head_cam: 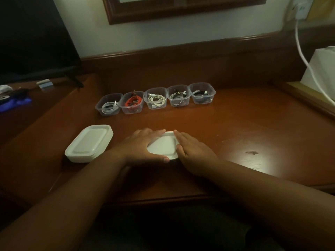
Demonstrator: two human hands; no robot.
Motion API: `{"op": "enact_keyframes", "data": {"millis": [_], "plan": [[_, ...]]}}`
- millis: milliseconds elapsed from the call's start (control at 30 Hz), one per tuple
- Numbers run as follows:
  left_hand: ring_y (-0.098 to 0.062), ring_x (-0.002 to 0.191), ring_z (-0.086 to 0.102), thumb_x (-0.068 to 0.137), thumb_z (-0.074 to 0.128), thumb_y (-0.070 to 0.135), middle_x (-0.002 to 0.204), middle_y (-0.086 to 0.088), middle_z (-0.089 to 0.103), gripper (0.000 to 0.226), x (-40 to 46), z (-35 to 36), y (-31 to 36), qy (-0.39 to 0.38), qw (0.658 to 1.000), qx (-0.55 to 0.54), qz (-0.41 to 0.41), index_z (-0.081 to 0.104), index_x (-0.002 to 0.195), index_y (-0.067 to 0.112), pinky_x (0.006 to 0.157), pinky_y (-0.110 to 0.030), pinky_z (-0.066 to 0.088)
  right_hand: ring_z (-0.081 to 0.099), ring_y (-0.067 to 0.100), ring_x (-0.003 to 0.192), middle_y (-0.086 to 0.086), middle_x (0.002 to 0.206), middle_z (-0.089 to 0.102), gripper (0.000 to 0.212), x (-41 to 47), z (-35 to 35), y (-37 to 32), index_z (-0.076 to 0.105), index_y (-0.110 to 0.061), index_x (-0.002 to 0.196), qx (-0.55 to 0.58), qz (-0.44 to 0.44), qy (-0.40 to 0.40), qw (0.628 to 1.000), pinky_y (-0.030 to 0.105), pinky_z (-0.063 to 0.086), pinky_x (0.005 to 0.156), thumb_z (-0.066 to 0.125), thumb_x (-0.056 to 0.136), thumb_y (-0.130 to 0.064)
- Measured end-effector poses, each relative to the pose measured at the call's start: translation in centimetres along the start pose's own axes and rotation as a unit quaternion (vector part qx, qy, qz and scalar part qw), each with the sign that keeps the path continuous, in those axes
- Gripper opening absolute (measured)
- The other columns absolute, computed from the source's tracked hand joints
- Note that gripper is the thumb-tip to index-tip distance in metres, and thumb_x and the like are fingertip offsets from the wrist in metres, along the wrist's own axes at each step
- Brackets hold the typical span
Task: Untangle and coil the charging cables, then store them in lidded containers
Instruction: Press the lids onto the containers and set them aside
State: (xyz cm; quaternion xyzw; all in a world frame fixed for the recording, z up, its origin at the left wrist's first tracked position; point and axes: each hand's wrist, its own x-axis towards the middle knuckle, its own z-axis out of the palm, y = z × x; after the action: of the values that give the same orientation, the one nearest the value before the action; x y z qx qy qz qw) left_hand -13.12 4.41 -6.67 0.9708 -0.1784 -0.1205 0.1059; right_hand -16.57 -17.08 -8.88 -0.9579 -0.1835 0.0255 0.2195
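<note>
A white lid (162, 146) lies at the middle of the wooden desk (253, 127), over something I cannot see. My left hand (140, 146) lies flat on its left side, thumb along the near edge. My right hand (192, 151) presses flat on its right side. Behind them stands a row of several clear containers without lids, each holding a coiled cable: a white cable (108, 106), a red cable (133, 102), a white cable (156, 100), a dark mixed cable (178, 96) and a dark cable (201, 94). A stack of white lids (88, 144) sits to the left.
A dark screen (32, 38) stands at the back left, with small items on a lower surface below it. At the right a white box (320, 69) stands on a raised ledge, and a white power cord (306, 64) hangs from a wall socket.
</note>
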Motion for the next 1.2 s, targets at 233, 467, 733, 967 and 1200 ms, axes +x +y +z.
{"op": "enact_keyframes", "data": {"millis": [233,467,733,967,1200], "plan": [[-0.017,0.135,0.031,0.062,0.059,0.089,0.152,0.012,0.028,0.105,1.2,0.1,1.2,0.022,1.000,0.013,-0.017,0.014,0.149,0.051,0.107,-0.044,0.032,0.024,0.016,0.146,-0.002,0.163,0.022,0.056,0.4,-0.9,1.1,0.006,-0.026,0.158,-0.015,0.026,-0.006,1.000,0.047,0.017,0.120,0.021,0.106,-0.037],[-0.015,0.146,0.021,0.055,0.053,0.094,0.160,0.013,0.023,0.114,4.9,0.3,3.8,0.047,0.999,0.014,-0.001,0.017,0.151,0.045,0.115,-0.045,0.022,0.027,0.019,0.146,0.000,0.160,0.030,0.056,1.6,-2.9,4.7,0.000,-0.031,0.158,-0.036,0.067,-0.022,0.997,0.055,0.012,0.120,0.016,0.105,-0.040],[-0.014,0.142,0.030,0.052,0.045,0.099,0.158,0.011,0.031,0.119,12.0,-0.2,8.4,0.066,0.996,0.001,0.054,0.024,0.153,0.039,0.115,-0.044,0.028,0.041,0.022,0.134,0.003,0.157,0.030,0.055,4.2,-5.9,10.8,0.015,-0.031,0.155,0.038,0.123,0.033,0.991,0.040,0.038,0.106,0.032,0.103,-0.030],[-0.009,0.112,0.058,0.098,0.045,0.045,0.122,0.000,0.062,0.039,20.0,-0.4,12.9,0.165,0.881,-0.433,0.099,0.065,0.118,0.019,0.092,-0.011,0.042,0.019,0.015,0.148,-0.008,0.162,0.023,0.054,3.5,-9.0,17.4,0.048,-0.039,0.139,0.027,0.104,0.090,0.990,0.037,0.019,0.120,0.040,0.097,-0.006],[-0.027,0.122,0.053,0.093,0.056,0.040,0.130,-0.003,0.061,0.040,26.4,-1.3,11.4,0.252,0.965,0.073,0.028,0.060,0.129,0.022,0.104,-0.046,0.037,0.046,0.022,0.115,0.003,0.138,0.045,0.047,2.0,-10.3,21.0,0.045,-0.030,0.140,-0.168,0.266,0.186,0.931,0.037,0.040,0.089,0.032,0.097,-0.045]]}}
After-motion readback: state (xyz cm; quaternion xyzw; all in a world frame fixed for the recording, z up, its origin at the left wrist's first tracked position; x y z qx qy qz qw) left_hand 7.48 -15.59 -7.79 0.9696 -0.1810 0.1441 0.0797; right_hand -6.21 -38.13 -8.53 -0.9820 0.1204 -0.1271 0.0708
